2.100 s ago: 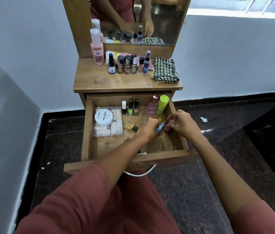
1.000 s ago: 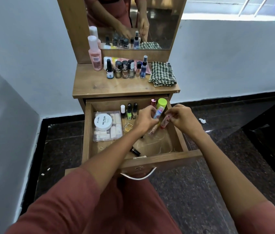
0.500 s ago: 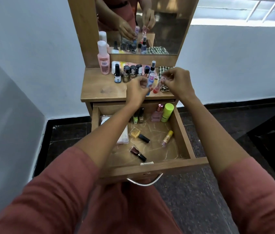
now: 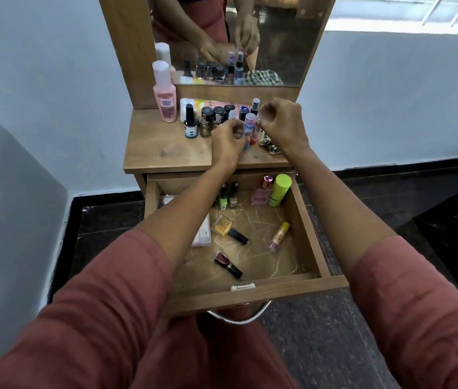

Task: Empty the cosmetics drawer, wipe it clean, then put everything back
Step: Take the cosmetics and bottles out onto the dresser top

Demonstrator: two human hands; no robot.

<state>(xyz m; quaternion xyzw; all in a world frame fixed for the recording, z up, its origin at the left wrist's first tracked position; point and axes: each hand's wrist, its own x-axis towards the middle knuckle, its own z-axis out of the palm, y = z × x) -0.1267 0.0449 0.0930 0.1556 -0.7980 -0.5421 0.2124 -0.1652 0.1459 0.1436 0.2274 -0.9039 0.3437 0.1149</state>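
Terracotta-red sleeves [image 4: 104,290] ending above the elbows, matching garment below, bare forearms

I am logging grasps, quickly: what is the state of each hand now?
Left hand: closed, holding the blue tube.
Right hand: closed, apparently pinching the red-tipped tube.

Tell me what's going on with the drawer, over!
Left hand holds blue tube over tabletop. Right hand pinches red tube. Drawer open, polishes left inside. Bottle row close behind.
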